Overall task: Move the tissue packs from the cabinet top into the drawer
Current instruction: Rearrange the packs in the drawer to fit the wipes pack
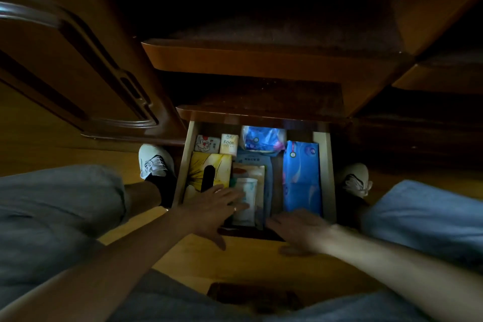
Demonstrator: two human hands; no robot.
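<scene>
Both arms reach forward and down. The left hand (214, 210) lies flat, fingers spread; the right hand (300, 230) is palm-down, fingers loosely extended, blurred.

Bare forearms, no sleeves. Thin ring (235, 208) on a finger of left hand (213, 210). Right hand (300, 230) unadorned. Loose grey-blue shorts (60, 198). Dark socks (163, 188). Pale lace-up sneakers (154, 162) with dark side markings.

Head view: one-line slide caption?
Both hands, left hand and right hand, reach over the open drawer packed with tissue packs.
</scene>
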